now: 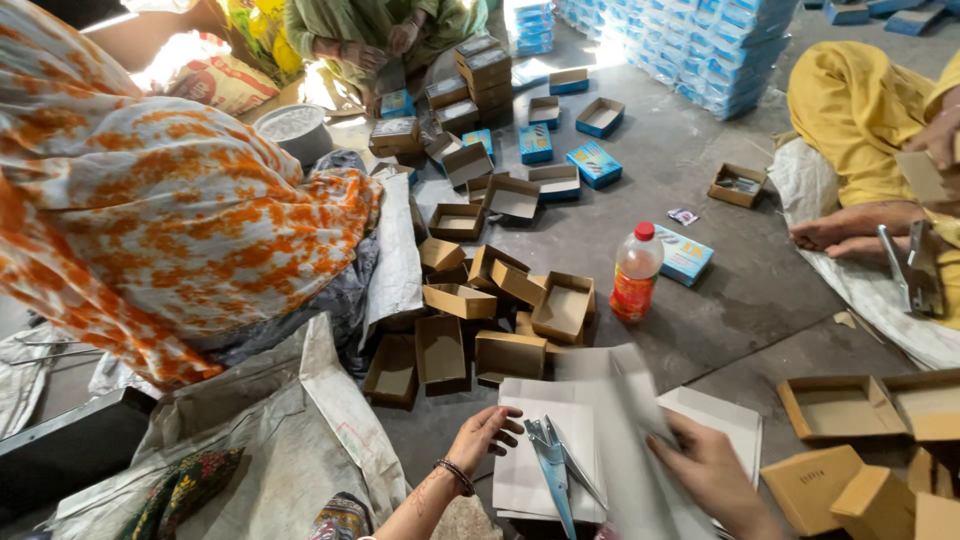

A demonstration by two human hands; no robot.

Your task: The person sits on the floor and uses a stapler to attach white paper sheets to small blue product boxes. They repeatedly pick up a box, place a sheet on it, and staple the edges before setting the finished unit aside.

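My left hand (480,437) rests with fingers spread on the left edge of a stack of white card sheets (545,440) lying on the grey floor. My right hand (705,465) grips one blurred white sheet (625,400) that is lifted off the stack. A pair of blue-handled scissors (555,465) lies on the stack between my hands. Just beyond the sheets sits a heap of open brown cardboard box halves (500,300).
A plastic bottle with red cap (636,272) stands right of the heap. Blue boxes (595,163) lie farther back, with stacked blue cartons (720,45) behind. A person in orange-white cloth (170,200) sits at left, another in yellow (860,120) at right, a third at the back. More brown boxes (860,440) lie at lower right.
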